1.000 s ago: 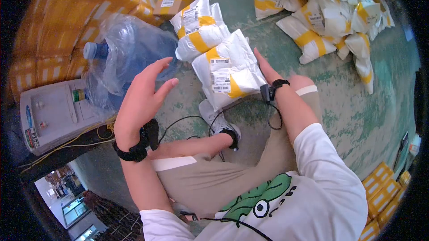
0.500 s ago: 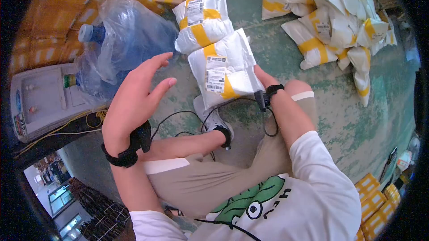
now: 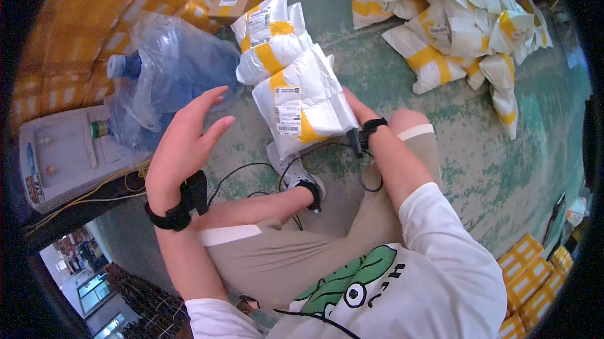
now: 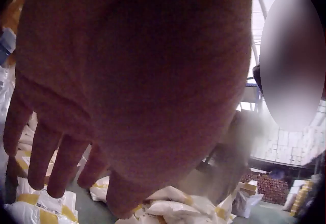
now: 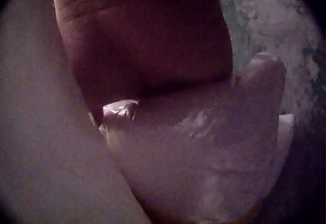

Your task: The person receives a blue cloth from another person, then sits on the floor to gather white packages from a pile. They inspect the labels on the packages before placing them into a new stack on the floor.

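A plump white mailer bag (image 3: pixel 324 97) with yellow tape and a shipping label lies on the floor before me. My right hand (image 3: pixel 360 107) presses against its right side; most of its fingers are hidden by the bag. The right wrist view shows the palm (image 5: pixel 147 45) close over the shiny white plastic. A second taped mailer bag (image 3: pixel 286 48) lies just beyond, touching the first. To the left, my left hand (image 3: pixel 187 141) is raised, its fingers loosely extended and thumb apart, holding nothing. In the left wrist view its palm (image 4: pixel 153 91) fills the picture, fingers spread downward.
Large blue water bottles (image 3: pixel 173 68) in clear plastic stand left, beside a grey appliance (image 3: pixel 69 150). Yellow-taped boxes (image 3: pixel 75 31) are stacked behind them. More mailer bags (image 3: pixel 465 18) are heaped at far right. A black cable (image 3: pixel 242 164) runs past my shoe (image 3: pixel 296 172).
The right hand has moved slightly left against the near mailer bag, whose right side now shows more. The left hand stays raised and empty. The head view has shifted a little.
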A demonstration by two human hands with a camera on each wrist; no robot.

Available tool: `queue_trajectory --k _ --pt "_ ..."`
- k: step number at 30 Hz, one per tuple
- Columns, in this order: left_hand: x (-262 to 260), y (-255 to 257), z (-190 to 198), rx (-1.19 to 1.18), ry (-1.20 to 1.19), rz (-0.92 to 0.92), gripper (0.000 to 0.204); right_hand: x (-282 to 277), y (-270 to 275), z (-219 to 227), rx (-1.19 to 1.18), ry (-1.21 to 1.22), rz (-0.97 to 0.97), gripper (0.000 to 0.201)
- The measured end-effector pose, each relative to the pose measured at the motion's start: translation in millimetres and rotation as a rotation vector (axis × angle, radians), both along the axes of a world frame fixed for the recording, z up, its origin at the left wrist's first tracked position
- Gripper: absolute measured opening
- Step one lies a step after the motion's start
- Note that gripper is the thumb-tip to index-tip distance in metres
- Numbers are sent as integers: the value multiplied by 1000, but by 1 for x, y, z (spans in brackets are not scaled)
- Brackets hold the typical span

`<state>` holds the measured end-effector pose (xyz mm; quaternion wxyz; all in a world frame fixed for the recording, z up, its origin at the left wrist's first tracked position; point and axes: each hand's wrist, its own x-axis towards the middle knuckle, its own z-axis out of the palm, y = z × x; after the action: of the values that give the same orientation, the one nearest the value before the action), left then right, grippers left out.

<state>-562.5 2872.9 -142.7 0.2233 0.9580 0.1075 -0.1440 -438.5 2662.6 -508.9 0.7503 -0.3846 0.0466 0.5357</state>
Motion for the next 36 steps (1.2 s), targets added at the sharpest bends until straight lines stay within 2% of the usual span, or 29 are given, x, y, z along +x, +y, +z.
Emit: queue_trajectory --k 1,2,4,5,6,8,9,11,12,14,15,16,18,19,22,23,25,28,32,34,36 --pt "2 2 4 -6 76 31 48 5 -2 17 -7 119 -62 55" --pt "-1 4 1 -6 76 36 48 8 -4 34 -8 118 -57 55" --pt "-7 5 -10 -33 -24 76 48 13 -11 65 182 270 -59 61" --pt "-9 8 -13 -31 -29 80 48 17 -11 71 170 261 -51 61" --pt "-12 13 -16 -10 -38 44 49 22 -13 67 172 254 -47 61" --pt "-15 15 -13 12 -49 16 49 31 -20 49 -125 38 83 60" --pt "-15 13 -7 -34 -25 43 47 31 -20 41 -127 33 89 60" --pt "-13 6 -3 -76 9 85 46 32 -24 22 -441 -463 121 60" --pt "-12 5 -4 -68 -16 60 46 34 -28 14 -439 -466 131 60" --pt "-14 4 -5 -63 -45 43 46 34 -33 0 -584 -404 39 61" --pt "-14 2 -4 -67 -64 50 46 32 -36 -5 -554 -404 -45 58" --pt "-15 2 -5 -71 -83 57 46 37 -41 -21 -555 -406 -38 58" --pt "-17 6 -12 -67 -92 45 46 48 -48 -47 -794 -512 -51 53" --pt "-18 9 -15 -61 -103 28 46 42 -49 -20 -755 -567 -119 48" --pt "-17 11 -14 -29 -96 19 46 46 -54 -12 -804 -647 -114 48" --pt "-17 11 -15 -32 -100 22 46 50 -59 -28 -805 -652 -113 48" --pt "-15 10 -15 -40 -106 31 45 61 -72 -84 -1106 -826 -93 45" --pt "-12 9 -15 -23 -123 10 45 54 -73 -45 -1187 -936 -192 41" --pt "-10 11 -17 -33 -127 6 45 74 -86 -69 -1247 -825 -267 44" --pt "-10 9 -17 -44 -127 26 45 79 -91 -68 -1263 -787 -453 43" --pt "-9 8 -13 -43 -84 33 46 78 -100 -66 -1294 -709 -423 39"
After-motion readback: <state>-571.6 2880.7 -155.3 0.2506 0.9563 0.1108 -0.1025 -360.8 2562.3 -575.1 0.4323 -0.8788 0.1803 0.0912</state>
